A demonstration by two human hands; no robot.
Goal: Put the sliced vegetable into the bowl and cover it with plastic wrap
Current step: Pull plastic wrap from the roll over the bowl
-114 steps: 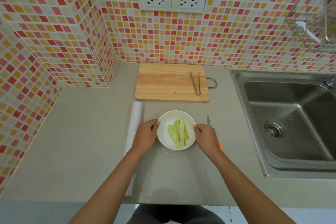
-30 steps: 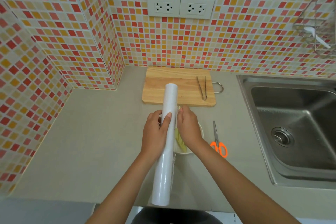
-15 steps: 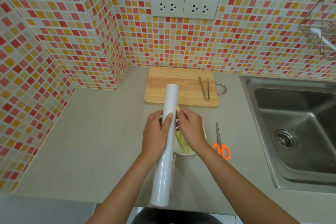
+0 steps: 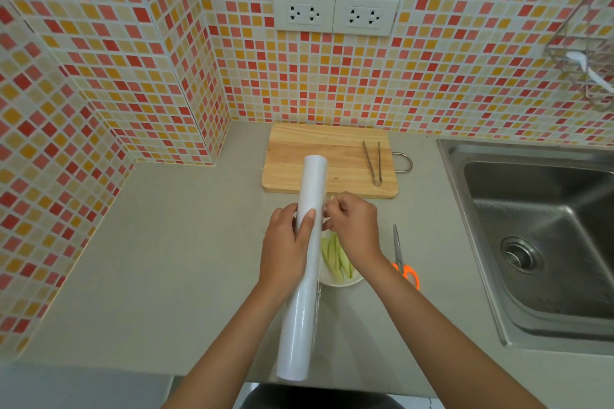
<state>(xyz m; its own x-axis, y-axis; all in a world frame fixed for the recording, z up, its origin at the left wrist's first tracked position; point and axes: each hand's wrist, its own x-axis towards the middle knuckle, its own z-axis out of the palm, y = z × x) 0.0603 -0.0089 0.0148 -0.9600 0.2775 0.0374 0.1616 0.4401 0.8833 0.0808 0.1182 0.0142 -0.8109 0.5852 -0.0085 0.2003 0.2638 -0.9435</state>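
My left hand grips a long white roll of plastic wrap, held lengthways above the counter with its far end over the cutting board's front edge. My right hand pinches the loose edge of the film at the roll's right side. Below and between my hands sits the white bowl, mostly hidden, with pale green vegetable slices lying in it.
A wooden cutting board with metal tongs lies by the back wall. Orange-handled scissors rest right of the bowl. A steel sink fills the right side. Tiled walls close the left and back.
The roll went from lying left of the bowl to being held over it in my left hand. In the last second my right fingers shifted slightly at the film's edge.
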